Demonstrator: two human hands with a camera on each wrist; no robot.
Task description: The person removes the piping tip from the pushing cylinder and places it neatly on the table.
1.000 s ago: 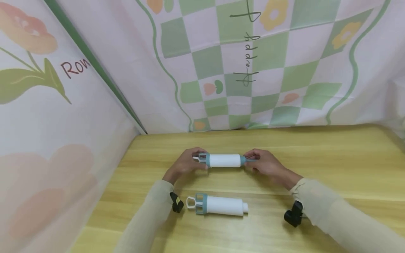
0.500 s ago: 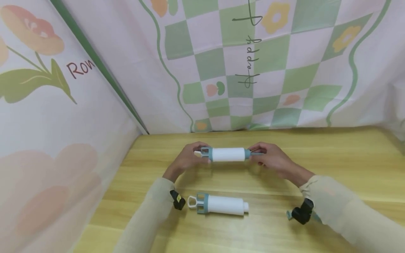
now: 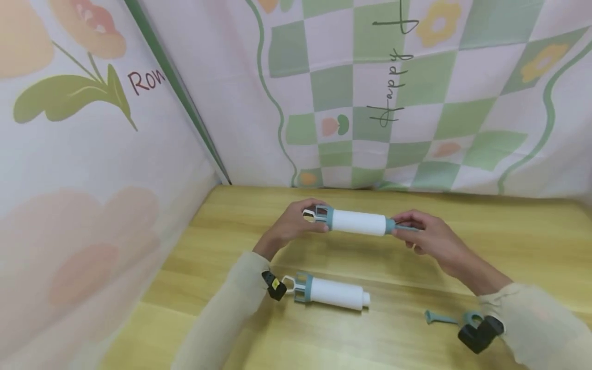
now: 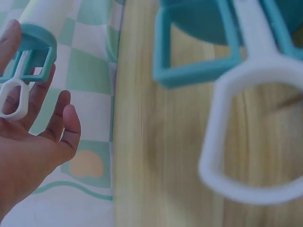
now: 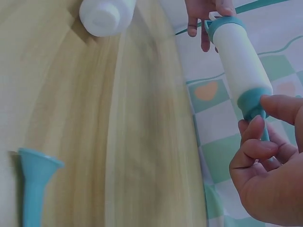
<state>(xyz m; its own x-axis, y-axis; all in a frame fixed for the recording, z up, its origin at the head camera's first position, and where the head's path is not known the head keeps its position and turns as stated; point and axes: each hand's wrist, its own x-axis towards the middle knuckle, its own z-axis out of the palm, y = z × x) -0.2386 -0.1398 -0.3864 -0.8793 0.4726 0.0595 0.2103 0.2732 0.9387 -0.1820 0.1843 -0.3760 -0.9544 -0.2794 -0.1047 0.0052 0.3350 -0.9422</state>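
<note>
A white plunger syringe (image 3: 359, 222) with teal end fittings is held level above the table between both hands. My left hand (image 3: 296, 221) grips its teal framed collar (image 4: 40, 47), beside the white pull handle (image 4: 19, 101). At the other end, my right hand (image 3: 435, 236) pinches the teal end cap (image 5: 253, 100) with thumb and fingers; a thin teal stem runs out between them. A second syringe (image 3: 336, 293) of the same kind lies on the table nearer me, its short white tip (image 3: 366, 299) bare.
A teal flared tube (image 3: 441, 318) and a teal ring-shaped piece (image 3: 473, 317) lie at the right on the wooden table (image 3: 398, 334), partly behind the right wrist camera (image 3: 481, 334). Printed cloth (image 3: 324, 87) hangs along the table's back and left sides.
Both hands have lifted the syringe higher off the table, its capped end now tilted slightly toward me. The teal pieces have come out from behind my right wrist. The head view has shifted.
</note>
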